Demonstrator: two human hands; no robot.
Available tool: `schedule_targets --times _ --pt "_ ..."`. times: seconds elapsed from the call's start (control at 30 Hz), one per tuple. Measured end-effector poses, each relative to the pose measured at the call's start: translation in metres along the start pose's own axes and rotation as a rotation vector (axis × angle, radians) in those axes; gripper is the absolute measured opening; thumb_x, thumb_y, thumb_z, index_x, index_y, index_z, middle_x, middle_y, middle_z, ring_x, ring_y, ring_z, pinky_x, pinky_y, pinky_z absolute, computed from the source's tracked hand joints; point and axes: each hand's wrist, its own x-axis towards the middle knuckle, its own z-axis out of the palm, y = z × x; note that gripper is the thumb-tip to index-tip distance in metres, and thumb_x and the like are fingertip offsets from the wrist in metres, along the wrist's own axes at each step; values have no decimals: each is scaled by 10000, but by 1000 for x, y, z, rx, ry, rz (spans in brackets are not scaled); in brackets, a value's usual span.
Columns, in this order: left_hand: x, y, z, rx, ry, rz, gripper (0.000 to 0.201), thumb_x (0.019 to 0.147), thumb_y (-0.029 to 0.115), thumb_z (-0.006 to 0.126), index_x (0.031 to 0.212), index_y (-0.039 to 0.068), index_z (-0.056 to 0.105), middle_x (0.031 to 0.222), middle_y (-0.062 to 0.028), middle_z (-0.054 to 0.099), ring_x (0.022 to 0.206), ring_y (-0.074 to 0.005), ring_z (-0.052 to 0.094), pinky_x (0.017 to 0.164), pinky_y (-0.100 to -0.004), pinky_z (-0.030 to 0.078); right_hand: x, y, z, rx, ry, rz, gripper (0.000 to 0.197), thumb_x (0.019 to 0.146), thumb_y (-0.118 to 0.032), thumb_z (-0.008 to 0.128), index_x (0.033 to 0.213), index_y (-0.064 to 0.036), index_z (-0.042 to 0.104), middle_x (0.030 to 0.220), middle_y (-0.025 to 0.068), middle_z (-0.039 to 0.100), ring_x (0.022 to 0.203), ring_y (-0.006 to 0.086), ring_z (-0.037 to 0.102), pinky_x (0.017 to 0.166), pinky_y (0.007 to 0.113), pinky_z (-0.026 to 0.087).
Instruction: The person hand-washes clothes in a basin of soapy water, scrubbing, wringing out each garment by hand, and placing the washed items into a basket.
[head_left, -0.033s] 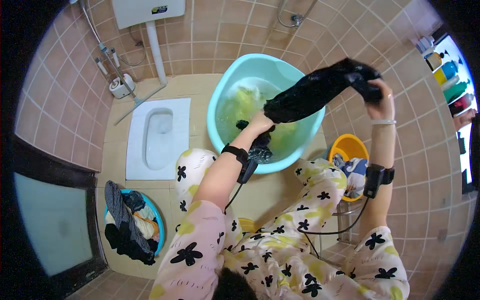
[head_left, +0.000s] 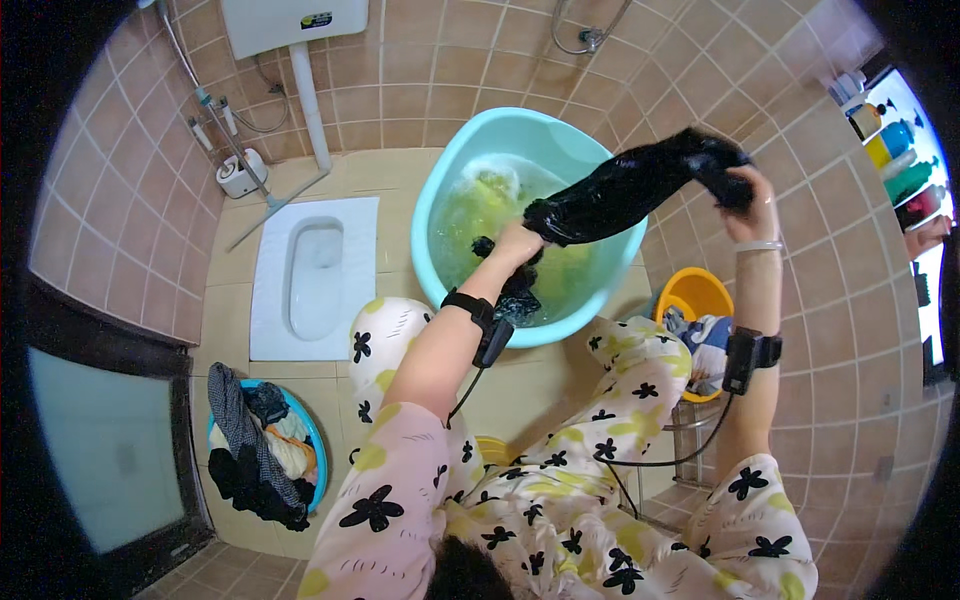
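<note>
A wet black garment (head_left: 620,195) stretches between my two hands above the light-blue basin (head_left: 428,215). My left hand (head_left: 515,243) is closed on its lower left part, over the basin. A crumpled dark end (head_left: 517,297) hangs below that hand into the cloudy water. My right hand (head_left: 757,205) grips the other end, raised beyond the basin's right rim. The garment's exact kind cannot be made out. Soaking in the foamy water lies yellow-green cloth (head_left: 490,200).
Left of the basin is a white squat toilet (head_left: 315,275). A blue tub (head_left: 320,450) heaped with clothes (head_left: 265,445) stands at lower left. An orange bucket (head_left: 697,288) holding cloth sits at right. A squeegee (head_left: 272,203) leans by the left wall.
My right hand and the garment's raised end have dropped slightly. My left hand keeps its grip in nearly the same place.
</note>
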Motion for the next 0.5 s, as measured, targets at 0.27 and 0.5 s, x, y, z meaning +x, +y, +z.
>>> schedule_targets --times 0.27,0.5 --pt "-11 35 -18 -319 377 207 346 527 18 587 871 -15 590 864 -141 562 854 -324 546 743 -354 425 -17 188 7 28 -173 922 808 758 -504 580 1327 -67 209 1347 235 246 1189 494 260 892 624 317" --pt "-58 97 -30 -535 -38 213 285 545 14 534 826 -25 559 707 -50 541 673 -171 497 644 -269 411 -15 321 58 639 -460 824 720 757 -627 453 1289 -155 334 1303 136 374 1196 391 317 945 591 287"
